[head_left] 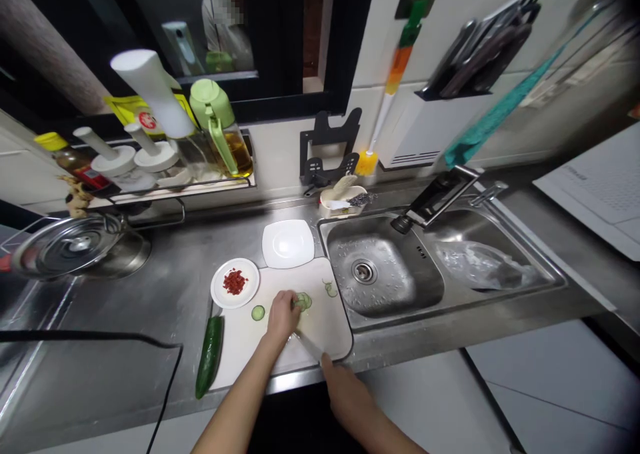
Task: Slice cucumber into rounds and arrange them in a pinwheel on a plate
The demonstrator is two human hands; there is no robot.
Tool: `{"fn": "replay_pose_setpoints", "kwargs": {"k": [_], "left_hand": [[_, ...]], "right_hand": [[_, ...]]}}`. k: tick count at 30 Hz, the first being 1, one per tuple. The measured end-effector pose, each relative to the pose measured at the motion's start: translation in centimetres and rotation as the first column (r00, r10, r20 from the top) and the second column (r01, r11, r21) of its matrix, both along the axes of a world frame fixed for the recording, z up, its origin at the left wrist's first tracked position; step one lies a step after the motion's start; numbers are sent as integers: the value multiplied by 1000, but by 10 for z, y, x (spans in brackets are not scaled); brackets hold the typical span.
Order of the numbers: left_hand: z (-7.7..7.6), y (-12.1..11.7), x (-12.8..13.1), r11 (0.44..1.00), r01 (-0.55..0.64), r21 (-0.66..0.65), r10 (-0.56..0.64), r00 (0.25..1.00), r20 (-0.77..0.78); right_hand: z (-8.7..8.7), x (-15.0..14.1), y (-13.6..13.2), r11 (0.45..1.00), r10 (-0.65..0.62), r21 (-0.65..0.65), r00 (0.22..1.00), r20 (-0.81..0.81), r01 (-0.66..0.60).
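My left hand [284,315] is over the middle of a white cutting board [240,347], its fingers closed at the edge of a small pile of thin cucumber slices [303,301]. What lies under the fingers is partly hidden. My right hand [345,391] grips a kitchen knife [309,346] by its handle at the board's front edge, the blade pointing toward my left hand. A single cucumber round [258,313] lies left of my left hand. Thin peel-like cucumber pieces [329,288] are at the board's right. One whole cucumber [210,357] rests along the left edge.
A plate of chopped red pieces [235,282] and a white square plate [289,241] stand behind the board. To the right is a double sink [400,294] with a black faucet [430,197]. A lidded pot [115,254] and a seasoning rack [200,186] are left.
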State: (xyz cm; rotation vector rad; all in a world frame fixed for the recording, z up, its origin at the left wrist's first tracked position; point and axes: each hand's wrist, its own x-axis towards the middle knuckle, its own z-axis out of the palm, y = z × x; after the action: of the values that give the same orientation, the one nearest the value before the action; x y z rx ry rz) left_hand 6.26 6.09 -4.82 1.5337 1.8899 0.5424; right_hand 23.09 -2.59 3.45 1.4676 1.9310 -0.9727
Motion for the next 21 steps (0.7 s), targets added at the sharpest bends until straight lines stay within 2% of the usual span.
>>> {"fn": "replay_pose_setpoints", "kwargs": {"k": [7, 12, 16, 21], "left_hand": [[7, -13, -17, 997, -56, -49, 62, 991, 118], [9, -25, -40, 991, -94, -93, 103, 989, 103], [6, -38, -45, 997, -72, -16, 72, 997, 35], [-5, -57, -38, 992, -103, 71, 104, 995, -10]], "right_hand": [[4, 0, 4, 1000, -22, -19, 1000, -7, 22], [1, 2, 6, 1000, 9, -15, 1000, -10, -9], [-2, 2, 6, 1000, 20, 10, 1000, -13, -20], [5, -12, 11, 998, 25, 50, 1000, 1, -25]]}}
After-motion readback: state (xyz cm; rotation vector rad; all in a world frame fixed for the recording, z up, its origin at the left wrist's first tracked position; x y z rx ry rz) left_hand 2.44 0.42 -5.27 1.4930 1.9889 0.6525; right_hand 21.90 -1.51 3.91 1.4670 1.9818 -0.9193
